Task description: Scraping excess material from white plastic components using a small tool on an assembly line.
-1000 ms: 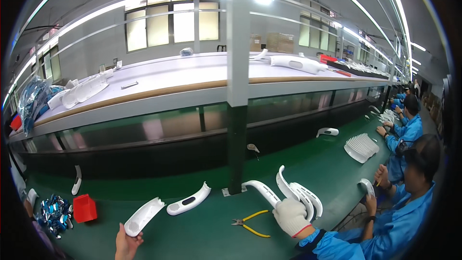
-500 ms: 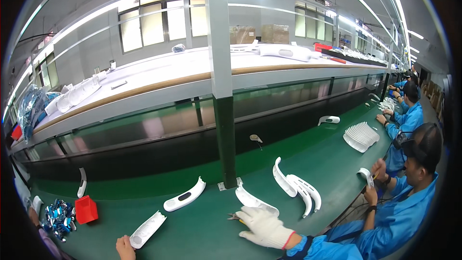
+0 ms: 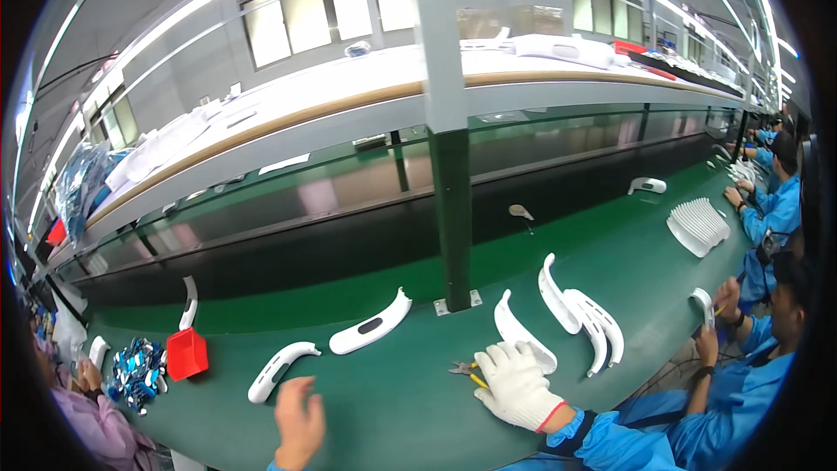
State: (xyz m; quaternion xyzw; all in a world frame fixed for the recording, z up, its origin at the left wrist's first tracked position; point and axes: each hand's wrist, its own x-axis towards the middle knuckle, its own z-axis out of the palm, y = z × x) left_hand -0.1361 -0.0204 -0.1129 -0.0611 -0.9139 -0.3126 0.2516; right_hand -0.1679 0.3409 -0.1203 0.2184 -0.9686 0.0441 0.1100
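Downward head-worn fisheye above green bench

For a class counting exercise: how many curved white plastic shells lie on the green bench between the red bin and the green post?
2: a lower shell beyond the left hand, an upper shell nearer the post. The hand may hide others.

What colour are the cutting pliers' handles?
The cutting pliers' handles are yellow, best seen in the head view.

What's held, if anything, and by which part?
The left hand holds nothing. The gloved right hand lies over the pliers' yellow handles; whether it grips them cannot be told.
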